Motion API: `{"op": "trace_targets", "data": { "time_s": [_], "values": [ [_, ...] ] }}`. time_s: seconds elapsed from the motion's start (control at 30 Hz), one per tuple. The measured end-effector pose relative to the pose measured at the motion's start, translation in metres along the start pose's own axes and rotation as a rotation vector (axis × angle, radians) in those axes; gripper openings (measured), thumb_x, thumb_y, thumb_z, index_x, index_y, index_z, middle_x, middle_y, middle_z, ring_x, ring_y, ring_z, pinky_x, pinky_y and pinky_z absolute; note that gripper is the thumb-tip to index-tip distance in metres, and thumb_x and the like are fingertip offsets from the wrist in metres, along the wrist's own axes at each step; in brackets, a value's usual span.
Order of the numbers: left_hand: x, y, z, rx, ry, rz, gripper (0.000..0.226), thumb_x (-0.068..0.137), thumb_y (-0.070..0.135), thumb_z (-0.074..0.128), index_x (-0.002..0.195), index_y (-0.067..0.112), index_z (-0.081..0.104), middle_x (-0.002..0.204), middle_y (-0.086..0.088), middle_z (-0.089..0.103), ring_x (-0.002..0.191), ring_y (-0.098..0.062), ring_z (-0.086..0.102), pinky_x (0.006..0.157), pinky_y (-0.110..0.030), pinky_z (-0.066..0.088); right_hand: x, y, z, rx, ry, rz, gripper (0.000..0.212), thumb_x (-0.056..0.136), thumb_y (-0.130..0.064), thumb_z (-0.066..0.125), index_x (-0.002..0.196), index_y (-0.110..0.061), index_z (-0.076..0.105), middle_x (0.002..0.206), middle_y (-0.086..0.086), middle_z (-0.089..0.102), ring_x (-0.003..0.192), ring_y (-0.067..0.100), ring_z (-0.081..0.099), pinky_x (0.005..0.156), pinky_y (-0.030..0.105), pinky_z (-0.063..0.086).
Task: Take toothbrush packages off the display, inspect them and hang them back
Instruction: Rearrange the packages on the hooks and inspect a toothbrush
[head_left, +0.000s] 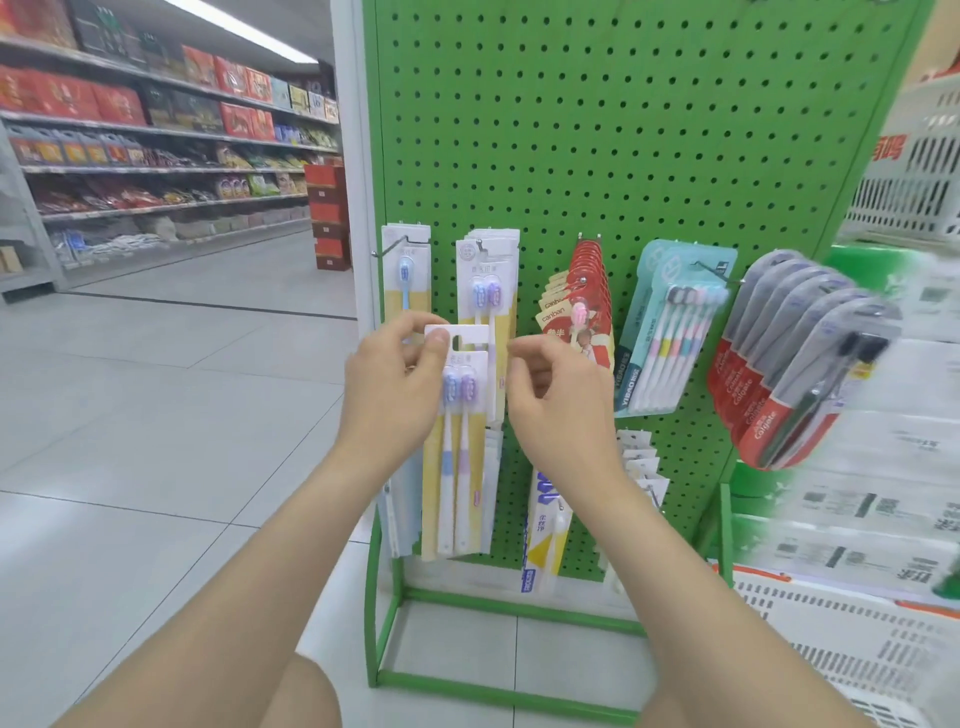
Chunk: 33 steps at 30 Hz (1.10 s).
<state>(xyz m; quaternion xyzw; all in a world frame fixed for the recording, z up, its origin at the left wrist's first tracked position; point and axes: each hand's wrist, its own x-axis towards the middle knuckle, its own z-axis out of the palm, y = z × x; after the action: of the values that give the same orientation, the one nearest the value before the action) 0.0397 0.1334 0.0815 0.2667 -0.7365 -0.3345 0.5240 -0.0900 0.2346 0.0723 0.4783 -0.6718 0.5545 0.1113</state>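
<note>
the toothbrush package (457, 467) at the centre of the frame is a long flat card, white at the top with a slotted hang hole and pale yellow below, with a clear blister over two brushes, one blue and one lilac; it is off its hook, in front of the lower rows of the green perforated metal pegboard (623, 156); just behind its top hangs a matching stack of twin packs (491, 280), with a single blue brush pack (407, 275) to the left and red cards (589, 280), a teal multi-pack (670, 332) and glossy red-and-grey packs (795, 364) to the right; white slatted baskets (857, 644) fill the lower right, stocked shelves (156, 130) the upper left; the left hand (395, 384) pinches the card's top left corner, thumb on the front; the right hand (556, 400) is raised with fingers curled just beside the card's right edge, and i cannot tell whether it grips anything.
</note>
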Motion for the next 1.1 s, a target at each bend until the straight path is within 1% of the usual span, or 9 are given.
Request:
{"op": "trace_targets", "data": {
  "time_s": [0.17,0.3,0.43,0.5,0.63,0.77,0.93,1.0,1.1],
  "values": [
    [0.036,0.018,-0.015,0.194,0.223,0.089,0.018,0.107,0.026,0.061,0.113,0.022,0.077,0.083,0.002,0.078,0.071,-0.018,0.067,0.074,-0.033,0.051,0.059,-0.035,0.001,-0.208,0.027,-0.163,0.043,0.097,0.006,0.053,0.138,-0.006,0.062,0.130,0.010,0.064,0.122,0.024,0.058,0.106,0.037,0.046],
    [0.052,0.025,-0.009,0.303,0.251,0.168,0.021,0.108,0.019,0.060,0.114,0.015,0.079,0.089,-0.006,0.081,0.082,-0.026,0.069,0.073,-0.032,0.043,0.101,-0.050,0.011,-0.499,-0.077,-0.269,0.071,0.087,0.012,0.052,0.155,-0.007,0.045,0.142,0.015,0.053,0.126,0.034,0.046,0.103,0.041,0.042],
    [0.069,0.020,-0.003,0.397,0.246,0.243,0.022,0.109,0.016,0.057,0.107,0.008,0.078,0.089,-0.014,0.078,0.083,-0.041,0.067,0.074,-0.047,0.054,0.118,-0.051,0.022,-0.790,-0.184,-0.307,0.059,0.092,-0.001,0.056,0.148,-0.013,0.045,0.136,0.011,0.053,0.119,0.033,0.042,0.091,0.040,0.035],
    [0.078,0.017,-0.003,0.430,0.225,0.227,0.023,0.110,0.016,0.055,0.101,0.008,0.075,0.083,-0.014,0.075,0.078,-0.040,0.063,0.067,-0.044,0.049,0.121,-0.047,0.026,-0.830,-0.209,-0.280,0.049,0.091,-0.004,0.060,0.138,-0.017,0.051,0.130,0.009,0.053,0.114,0.033,0.042,0.088,0.041,0.030],
    [0.094,0.017,-0.002,0.452,0.187,0.153,0.028,0.111,0.016,0.053,0.090,0.012,0.071,0.075,-0.008,0.065,0.069,-0.027,0.051,0.054,-0.031,0.030,0.125,-0.044,0.024,-0.777,-0.232,-0.235,0.055,0.090,-0.004,0.058,0.141,-0.022,0.050,0.130,0.008,0.050,0.116,0.035,0.041,0.096,0.045,0.032],
    [0.113,0.017,-0.002,0.342,0.138,0.177,0.020,0.106,0.013,0.062,0.096,0.009,0.079,0.081,-0.008,0.075,0.080,-0.030,0.068,0.076,-0.039,0.054,0.130,-0.048,0.017,-0.677,-0.307,-0.234,0.053,0.091,-0.003,0.057,0.139,-0.026,0.053,0.127,0.006,0.050,0.119,0.033,0.045,0.102,0.047,0.030],
    [0.123,0.027,-0.006,0.291,0.080,0.148,0.017,0.105,0.014,0.066,0.113,0.014,0.081,0.089,0.004,0.074,0.087,-0.015,0.069,0.079,-0.023,0.046,0.139,-0.051,0.008,-0.470,-0.386,-0.184,0.052,0.093,0.007,0.051,0.132,-0.025,0.063,0.114,0.001,0.044,0.101,0.024,0.049,0.098,0.045,0.042],
    [0.125,0.028,-0.006,0.255,0.033,0.127,0.016,0.105,0.014,0.066,0.111,0.017,0.080,0.088,0.010,0.072,0.085,-0.008,0.066,0.076,-0.019,0.046,0.142,-0.050,0.003,-0.401,-0.391,-0.174,0.052,0.095,0.008,0.047,0.131,-0.024,0.064,0.114,0.003,0.048,0.102,0.024,0.049,0.086,0.041,0.047],
    [0.127,0.027,-0.005,0.153,-0.044,0.096,0.015,0.106,0.015,0.065,0.107,0.021,0.078,0.091,0.012,0.074,0.089,-0.005,0.068,0.083,-0.025,0.053,0.142,-0.048,0.000,-0.282,-0.356,-0.134,0.051,0.096,0.008,0.046,0.136,-0.020,0.060,0.112,0.002,0.057,0.104,0.021,0.052,0.080,0.032,0.043]
  ]
}}
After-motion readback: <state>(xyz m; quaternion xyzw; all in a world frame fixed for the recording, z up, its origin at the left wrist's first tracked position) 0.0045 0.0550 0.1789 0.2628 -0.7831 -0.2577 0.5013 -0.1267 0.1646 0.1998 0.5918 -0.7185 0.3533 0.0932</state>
